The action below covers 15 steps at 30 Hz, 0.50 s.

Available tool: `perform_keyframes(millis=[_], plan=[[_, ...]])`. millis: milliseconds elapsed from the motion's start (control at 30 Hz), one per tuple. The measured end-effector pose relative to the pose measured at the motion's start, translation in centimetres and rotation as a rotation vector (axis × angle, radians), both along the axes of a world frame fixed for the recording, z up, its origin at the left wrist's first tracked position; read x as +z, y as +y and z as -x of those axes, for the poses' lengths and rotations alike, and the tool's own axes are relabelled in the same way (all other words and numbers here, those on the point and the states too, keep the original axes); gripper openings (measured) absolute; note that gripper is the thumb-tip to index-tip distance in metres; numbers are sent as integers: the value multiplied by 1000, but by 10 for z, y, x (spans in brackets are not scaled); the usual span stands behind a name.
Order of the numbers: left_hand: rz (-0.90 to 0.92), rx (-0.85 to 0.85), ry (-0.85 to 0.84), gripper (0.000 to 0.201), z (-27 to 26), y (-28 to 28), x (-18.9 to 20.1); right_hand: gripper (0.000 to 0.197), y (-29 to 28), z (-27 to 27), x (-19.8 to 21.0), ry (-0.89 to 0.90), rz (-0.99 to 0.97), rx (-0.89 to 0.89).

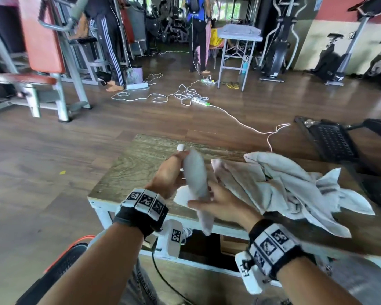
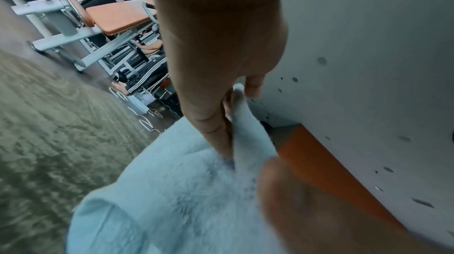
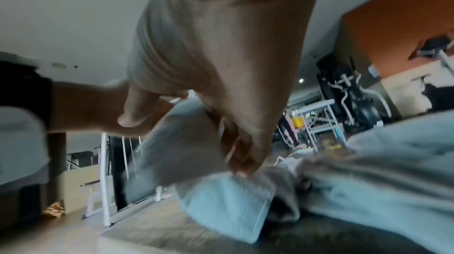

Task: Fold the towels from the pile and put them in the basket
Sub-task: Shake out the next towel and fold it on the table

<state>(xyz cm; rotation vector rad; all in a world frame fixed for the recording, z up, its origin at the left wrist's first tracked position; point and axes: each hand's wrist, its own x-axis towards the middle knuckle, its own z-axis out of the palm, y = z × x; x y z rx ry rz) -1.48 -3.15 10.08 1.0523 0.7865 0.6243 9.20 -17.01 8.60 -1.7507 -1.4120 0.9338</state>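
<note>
Between both hands, lower centre of the head view: one towel held taut, long axis running up the frame.

At the upper end the left hand (image 1: 171,172) has its grip clamped on the white towel (image 1: 196,175), thumb and fingers pinching a corner; the left wrist view shows that pinch closely. Nearer the lower edge, the right hand (image 1: 220,204) has fingers closed on the other end, and a loose tail hangs past the tabletop (image 1: 141,164) edge. Stretched this way, the towel lies lifted above the wood, left of the pile of towels (image 1: 295,186), which sprawls at centre right and touches it near the right hand. My judgement: the fold should bring one end onto the other. A basket cannot be picked out with certainty.
</note>
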Motion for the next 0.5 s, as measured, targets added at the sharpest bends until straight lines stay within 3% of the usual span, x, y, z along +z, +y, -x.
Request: perform_keyframes(millis=[100, 200, 333, 400, 500], plan=[[-77, -112, -21, 28, 1, -4, 10, 38, 11, 11, -20, 39, -166, -149], [-111, -104, -60, 30, 11, 4, 9, 21, 18, 1, -14, 187, -258, -316], [-67, 8, -44, 14, 22, 10, 15, 45, 18, -9, 7, 104, -368, -299], [-44, 129, 30, 10, 22, 15, 15, 38, 18, -12, 13, 140, -376, -285], [-3, 330, 29, 57, 22, 18, 22, 33, 14, -15, 19, 329, -360, -317]])
